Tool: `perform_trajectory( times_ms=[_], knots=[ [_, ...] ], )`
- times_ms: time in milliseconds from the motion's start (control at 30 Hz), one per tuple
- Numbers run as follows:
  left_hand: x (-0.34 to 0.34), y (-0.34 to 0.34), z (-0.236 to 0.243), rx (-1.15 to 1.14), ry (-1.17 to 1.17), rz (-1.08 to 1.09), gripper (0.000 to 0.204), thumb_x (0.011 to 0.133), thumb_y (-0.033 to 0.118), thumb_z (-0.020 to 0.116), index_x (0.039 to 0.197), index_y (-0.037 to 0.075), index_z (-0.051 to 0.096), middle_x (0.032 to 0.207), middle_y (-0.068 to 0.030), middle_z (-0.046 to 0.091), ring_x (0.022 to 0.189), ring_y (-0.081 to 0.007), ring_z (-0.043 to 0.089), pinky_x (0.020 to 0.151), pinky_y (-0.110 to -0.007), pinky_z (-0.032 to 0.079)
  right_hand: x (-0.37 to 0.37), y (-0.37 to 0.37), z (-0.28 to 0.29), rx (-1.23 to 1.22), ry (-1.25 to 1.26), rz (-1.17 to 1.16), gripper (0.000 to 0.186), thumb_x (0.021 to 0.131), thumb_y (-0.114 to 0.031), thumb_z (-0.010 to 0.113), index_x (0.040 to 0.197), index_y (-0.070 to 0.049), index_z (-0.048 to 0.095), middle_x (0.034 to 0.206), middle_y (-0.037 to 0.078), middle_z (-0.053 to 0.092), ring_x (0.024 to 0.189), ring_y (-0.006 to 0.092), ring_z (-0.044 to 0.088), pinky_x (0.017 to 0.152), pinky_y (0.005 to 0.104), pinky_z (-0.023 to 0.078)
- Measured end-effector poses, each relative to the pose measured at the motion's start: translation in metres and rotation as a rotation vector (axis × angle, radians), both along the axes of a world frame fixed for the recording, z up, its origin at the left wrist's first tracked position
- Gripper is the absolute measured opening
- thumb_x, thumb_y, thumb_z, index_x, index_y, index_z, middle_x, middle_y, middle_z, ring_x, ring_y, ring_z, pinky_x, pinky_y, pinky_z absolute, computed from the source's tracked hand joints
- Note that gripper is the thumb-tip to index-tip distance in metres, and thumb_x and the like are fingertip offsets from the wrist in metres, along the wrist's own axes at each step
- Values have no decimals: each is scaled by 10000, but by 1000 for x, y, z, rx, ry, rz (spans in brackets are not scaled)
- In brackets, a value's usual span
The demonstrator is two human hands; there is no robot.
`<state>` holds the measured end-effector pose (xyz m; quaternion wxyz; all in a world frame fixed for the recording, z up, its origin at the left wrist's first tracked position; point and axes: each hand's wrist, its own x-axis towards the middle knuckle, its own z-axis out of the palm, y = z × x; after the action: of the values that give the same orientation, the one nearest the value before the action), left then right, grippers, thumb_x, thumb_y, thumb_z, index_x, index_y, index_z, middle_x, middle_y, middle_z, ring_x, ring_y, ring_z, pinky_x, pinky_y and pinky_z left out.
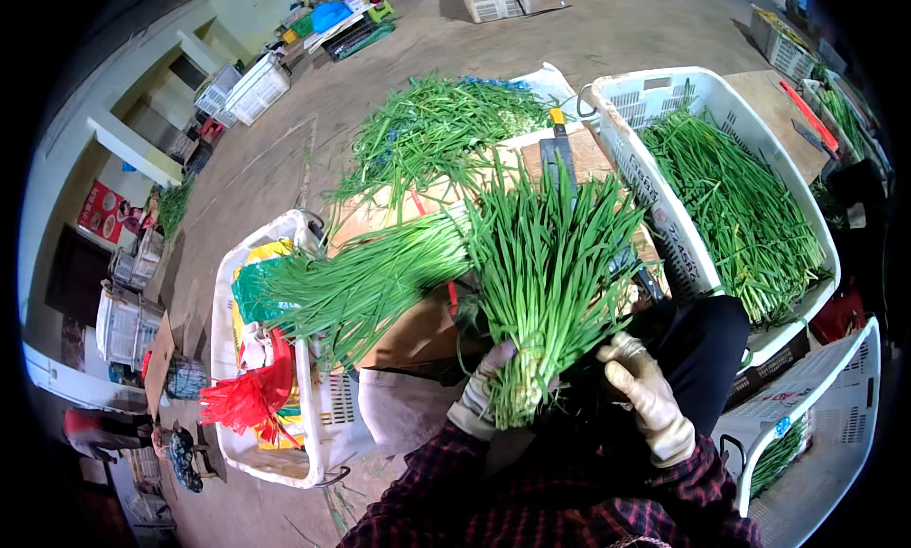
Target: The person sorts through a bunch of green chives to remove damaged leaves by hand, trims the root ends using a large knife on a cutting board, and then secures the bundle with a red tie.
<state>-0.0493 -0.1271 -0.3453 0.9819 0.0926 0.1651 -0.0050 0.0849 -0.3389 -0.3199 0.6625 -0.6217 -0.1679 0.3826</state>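
Bundle of long greens [555, 254] is gripped near its stem ends by the gloved left hand [477, 396], its long axis running away from the body, leaves out over the desk [356, 216]. Just right of the stems, the right hand [655, 406] is held apart, fingers [622, 379] loosely parted, nothing visibly grasped. One more bunch [380, 273], one loose heap [427, 126] and one yellow-ended knife [556, 152] are laid beyond; three white crates [672, 216] are set around.

Left hand [479, 396] and right hand [660, 415]: off-white gloves. Sleeves [697, 496] behind the hands: dark, red-checked. Bunch [546, 273] between hands: green leaves, paler stems. Red strips [251, 401] left of hands; white crate [638, 173] to the right. Knife [557, 154] beyond hands: yellow handle, dark blade.
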Motion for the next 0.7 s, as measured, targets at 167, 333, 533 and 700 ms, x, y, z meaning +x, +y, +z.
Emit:
perform_trajectory(
  times_ms=[167,333,533,700],
  knots=[
    [-35,23,-48,462,56,-277,617,802,286,773,1303,24,526,1194,-114,628,1053,-249,626,917,-408,524,0,52,-19,310,644,93,688,916,-547,576,1345,-18,478,1234,86,620,1083,198,621,903,349,501],
    [-41,-5,-37,928,244,-176,820,634,170,896,1333,86,474,1232,-19,607,1134,-177,573,965,-378,497,-18,70,-49,373,764,37,615,909,-464,632,1348,-53,502,1296,89,595,1192,241,561,1035,407,431],
    [-36,-15,-26,1045,195,-317,949,600,268,922,1374,84,405,1284,-31,577,1178,-168,534,1021,-366,445,-19,70,-93,353,800,18,493,902,-333,668,1280,-34,565,1202,89,655,1086,239,629,980,404,488],
    [-26,0,-18,1015,136,-308,914,646,350,905,1377,74,431,1295,-40,566,1195,-179,519,1021,-372,431,-19,72,-88,329,908,-17,434,895,-308,664,1228,-38,597,1150,93,674,1014,226,656,920,382,522]
  ],
)
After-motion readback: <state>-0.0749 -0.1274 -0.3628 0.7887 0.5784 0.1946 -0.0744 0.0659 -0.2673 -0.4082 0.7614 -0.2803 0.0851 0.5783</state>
